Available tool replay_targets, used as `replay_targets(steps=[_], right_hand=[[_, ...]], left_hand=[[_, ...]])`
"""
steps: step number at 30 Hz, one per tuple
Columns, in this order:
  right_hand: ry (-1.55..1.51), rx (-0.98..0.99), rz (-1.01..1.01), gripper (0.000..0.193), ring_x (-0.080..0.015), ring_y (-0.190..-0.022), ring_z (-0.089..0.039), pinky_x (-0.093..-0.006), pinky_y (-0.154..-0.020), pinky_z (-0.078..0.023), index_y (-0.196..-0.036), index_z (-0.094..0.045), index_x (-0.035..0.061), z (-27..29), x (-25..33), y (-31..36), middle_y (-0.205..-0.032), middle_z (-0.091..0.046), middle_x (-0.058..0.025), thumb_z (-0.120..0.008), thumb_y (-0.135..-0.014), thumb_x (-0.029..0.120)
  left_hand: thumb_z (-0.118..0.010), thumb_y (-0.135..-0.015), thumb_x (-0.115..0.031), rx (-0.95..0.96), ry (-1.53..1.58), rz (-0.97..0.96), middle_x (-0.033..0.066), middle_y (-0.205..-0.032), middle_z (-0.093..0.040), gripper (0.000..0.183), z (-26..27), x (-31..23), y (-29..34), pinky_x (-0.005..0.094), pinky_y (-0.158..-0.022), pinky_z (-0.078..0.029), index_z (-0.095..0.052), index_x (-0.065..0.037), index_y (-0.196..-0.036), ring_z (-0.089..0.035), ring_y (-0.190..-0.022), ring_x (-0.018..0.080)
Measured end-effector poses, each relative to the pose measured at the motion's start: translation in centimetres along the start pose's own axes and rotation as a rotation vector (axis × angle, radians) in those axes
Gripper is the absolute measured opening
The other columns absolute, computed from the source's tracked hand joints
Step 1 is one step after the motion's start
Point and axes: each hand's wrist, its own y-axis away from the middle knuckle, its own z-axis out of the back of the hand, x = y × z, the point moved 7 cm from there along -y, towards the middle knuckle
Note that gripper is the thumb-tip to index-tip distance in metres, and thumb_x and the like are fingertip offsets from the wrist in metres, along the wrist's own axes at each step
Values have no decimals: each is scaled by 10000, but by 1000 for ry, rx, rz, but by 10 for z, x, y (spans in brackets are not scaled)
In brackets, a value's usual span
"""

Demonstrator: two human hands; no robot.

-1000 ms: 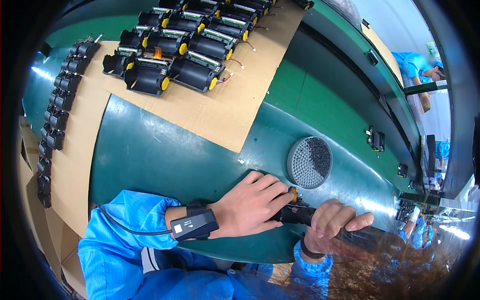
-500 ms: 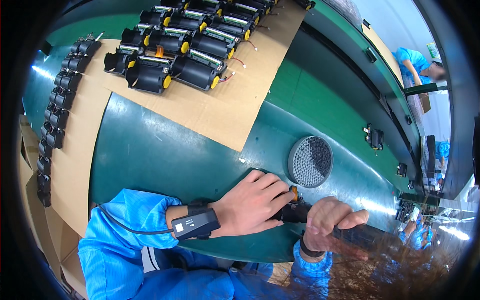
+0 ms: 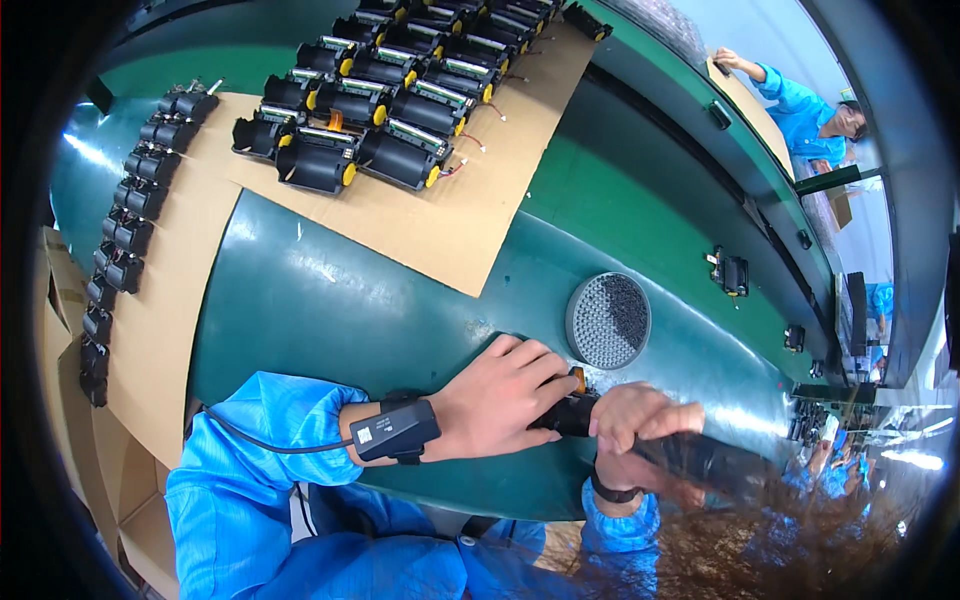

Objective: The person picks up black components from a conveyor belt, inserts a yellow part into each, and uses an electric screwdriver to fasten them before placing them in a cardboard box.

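My left hand (image 3: 505, 398), a black device strapped at its wrist, lies palm down on the green table with its fingers closed on a black plastic housing (image 3: 570, 416). A small orange-yellow piece (image 3: 578, 379) shows at the fingertips; most of the housing is hidden. Close against it on the right, my right hand (image 3: 640, 418) is curled around a black cylindrical tool (image 3: 715, 466), whose body slants to the lower right and is partly blurred. Just beyond both hands stands a round grey dish (image 3: 571, 335) with a dimpled inside and small black pieces heaped on one side.
Rows of black housings with yellow knobs (image 3: 315, 165) cover a cardboard sheet (image 3: 440, 240) at the far left. Smaller black parts (image 3: 128, 232) line the left cardboard strip. Single black units (image 3: 733, 273) sit along the green ledge at right. A person in blue (image 3: 800, 110) works beyond.
My right hand has shifted slightly left toward the housing, and the black tool shows more plainly. My left hand keeps its grip. The whole view has shifted a little.
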Motion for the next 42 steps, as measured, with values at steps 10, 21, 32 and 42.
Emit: replay_targets(steps=[10,21,32,42], right_hand=[[-85,-473,1,602,-122,-581,-511,-298,-571,-468,-1176,-523,103,110,69,14,-755,-526,-8,-430,-1051,685],[1222,-572,-904,695,-171,-522,-544,-374,-516,-425,-696,-618,13,246,78,74,-595,-572,-67,-525,-1049,604],[1788,137,7,814,-494,-647,-613,-545,-704,-484,-775,-716,-111,217,87,72,-727,-659,-336,-512,-1036,633],[1744,-221,-974,796,-489,-725,-664,-534,-719,-505,-876,-746,-108,214,83,60,-782,-703,-317,-492,-1041,629]], left_hand=[[-857,-798,-351,17,-6,3,62,-1246,-612,630,3,-5,-1,418,-1030,-405,-651,-102,-1338,-538,-1217,268],[-846,-798,-288,27,-299,188,114,-1185,-597,491,108,-36,14,445,-958,-500,-661,-76,-1199,-587,-1121,324],[-710,-844,-102,30,-507,33,209,-1495,-420,565,37,-39,45,439,-917,-561,-582,-165,-1391,-534,-1275,377],[-784,-827,-79,-176,-237,231,240,-1452,-461,769,150,-48,137,480,-1146,-443,-444,-42,-1516,-486,-1352,428]])
